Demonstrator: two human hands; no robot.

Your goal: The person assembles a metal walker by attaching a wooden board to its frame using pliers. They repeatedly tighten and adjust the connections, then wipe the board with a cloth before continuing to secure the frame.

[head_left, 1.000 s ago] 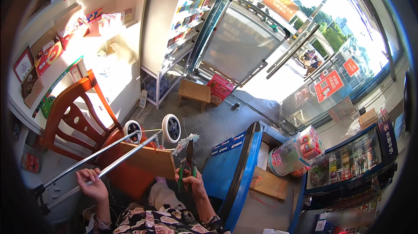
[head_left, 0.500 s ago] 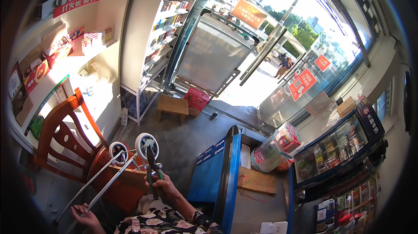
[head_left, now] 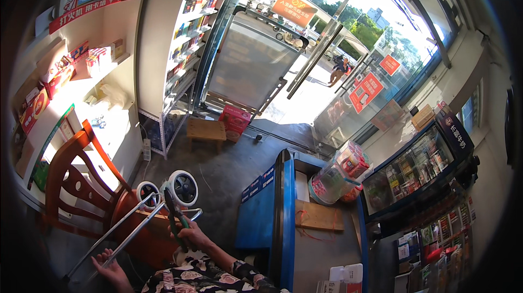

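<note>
In the lower left of the frame, a two-wheeled metal trolley frame (head_left: pixel 139 229) lies slanted across a red-brown wooden chair (head_left: pixel 122 208), its tubes running down toward the lower left corner. Its white-rimmed wheels (head_left: pixel 185 188) sit at the upper end, side by side, left of the frame's centre. The right hand (head_left: pixel 190 234), low and left of centre, has its grip wrapped around a pair of green-handled pliers (head_left: pixel 172 208); their dark head points up beside the nearer wheel, overlapping the tube ends, though whether metal touches metal cannot be told. The left hand (head_left: pixel 110 269), nearer the bottom edge, is at the lower tube with palm turned up and fingers curled; whether that grip closes on the tube cannot be told. A black floral garment (head_left: pixel 188 275) covers the person's lap at the bottom. Right of centre, a blue-sided worktop (head_left: pixel 321 250) carries a wooden board (head_left: pixel 321 217) with red string on it and a clear plastic jar (head_left: pixel 326 184) of colourful packets. Above and left of centre, a small wooden stool (head_left: pixel 206 129) stands on the floor just beside a pink box (head_left: pixel 235 122).
</note>
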